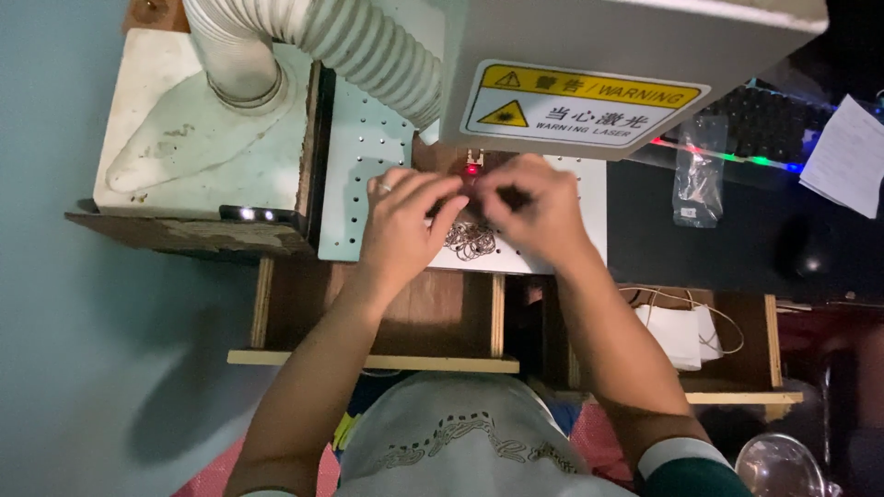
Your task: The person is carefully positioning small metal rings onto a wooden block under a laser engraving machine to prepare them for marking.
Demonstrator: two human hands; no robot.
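Note:
My left hand (402,219) and my right hand (537,210) meet over a pale perforated work plate (364,184) under a grey laser machine head (626,64). Fingers of both hands are pinched together around something small beneath a red light spot (472,169); the item itself is hidden by my fingers. A pile of thin metal rings (470,241) lies on the plate just below my fingertips. A ring sits on one finger of my left hand.
A white ribbed hose (359,46) runs to a pale box (193,129) at the left. To the right are a lit keyboard (764,120), a clear plastic bag (698,175), a paper sheet (847,156). Open wooden drawers (405,313) hold a white adapter (677,336).

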